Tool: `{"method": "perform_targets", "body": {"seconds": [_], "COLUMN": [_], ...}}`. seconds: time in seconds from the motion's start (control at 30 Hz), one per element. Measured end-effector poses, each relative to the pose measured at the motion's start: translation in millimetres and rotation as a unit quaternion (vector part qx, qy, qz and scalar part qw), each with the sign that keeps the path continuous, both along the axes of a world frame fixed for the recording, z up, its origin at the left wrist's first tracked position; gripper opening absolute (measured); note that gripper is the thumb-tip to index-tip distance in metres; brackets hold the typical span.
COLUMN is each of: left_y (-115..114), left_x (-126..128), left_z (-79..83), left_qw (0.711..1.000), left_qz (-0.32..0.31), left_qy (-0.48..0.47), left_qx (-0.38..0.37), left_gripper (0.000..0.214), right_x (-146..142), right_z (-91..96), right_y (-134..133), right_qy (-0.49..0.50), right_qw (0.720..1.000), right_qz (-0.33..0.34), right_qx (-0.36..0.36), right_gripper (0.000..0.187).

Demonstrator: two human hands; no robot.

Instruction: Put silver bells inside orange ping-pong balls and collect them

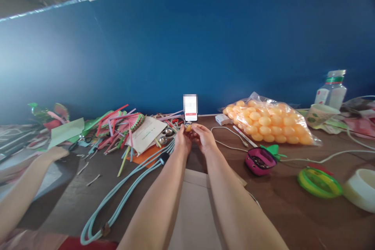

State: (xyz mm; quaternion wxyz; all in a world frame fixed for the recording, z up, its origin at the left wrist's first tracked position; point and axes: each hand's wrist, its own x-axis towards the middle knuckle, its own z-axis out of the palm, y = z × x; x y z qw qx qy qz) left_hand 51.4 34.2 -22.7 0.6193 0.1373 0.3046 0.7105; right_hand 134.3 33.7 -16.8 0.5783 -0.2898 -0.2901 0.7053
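Close together at the middle of the table, my left hand (183, 141) and my right hand (204, 136) are both closed around a small shiny silver ball (188, 126) with a yellow patch low on it. Its underside is hidden by my fingers. Just behind it a lit phone (191, 111) stands upright, partly blurred out. To the left of my left hand lie two more silver balls (163, 140). A light blue cord (125, 179) loops from beside my left wrist toward the front edge. Beneath my forearms is a flat beige sheet (195, 207).
At left, another person's arm (38, 170) reaches over the table beside paper strips (114, 129) and printed paper (148, 133). On the right are a bag of orange balls (269, 121), a purple pouch (260, 163), green tape rolls (319, 181), a bottle (332, 91) and white cables. A blue partition (187, 39) rises behind.
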Motion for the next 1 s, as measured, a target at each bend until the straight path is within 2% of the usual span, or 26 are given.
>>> {"method": "perform_targets", "body": {"seconds": [0.33,1.0], "left_y": [-0.8,-2.9], "left_x": [1.9,3.9], "left_z": [1.0,1.9], "left_qw": [0.999,0.997], "left_qz": [0.027,0.029], "left_qy": [0.014,0.061], "left_qx": [-0.008,0.047], "left_gripper": [0.017,0.025], "right_x": [3.4,7.1], "right_z": [3.8,1.0], "right_y": [-2.5,1.4], "right_qy": [0.005,0.02], "right_qw": [1.0,0.998], "right_qz": [0.021,0.056], "right_qx": [-0.012,-0.036], "right_gripper": [0.025,0.023]}}
